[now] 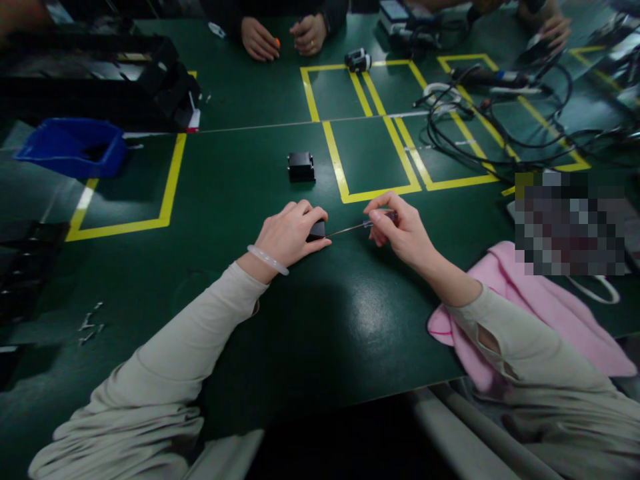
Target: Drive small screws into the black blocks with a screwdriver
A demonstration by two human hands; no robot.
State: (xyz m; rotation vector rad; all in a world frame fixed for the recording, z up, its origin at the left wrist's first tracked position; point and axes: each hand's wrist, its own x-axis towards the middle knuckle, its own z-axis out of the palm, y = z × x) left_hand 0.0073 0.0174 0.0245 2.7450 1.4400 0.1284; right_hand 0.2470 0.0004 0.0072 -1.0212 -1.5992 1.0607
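My left hand [293, 233] is closed around a small black block-shaped part [317, 231] on the green table, and its fingers hide most of it. A pale bangle circles that wrist. In my right hand [393, 223] is a screwdriver [367, 224], held by its handle in a pinch. The thin shaft points left, and its tip meets the right side of the black part, or lies very close to it. A second black part [301, 167], boxy with small metal bits at its sides, sits on the table beyond my left hand.
A blue bin [75, 148] and black trays [100, 80] stand at the left, with several screws [90, 323] nearer me. Cables [480, 150] sprawl at the right beyond a pink cloth [545, 313]. Across the table are a co-worker's hands [310, 35].
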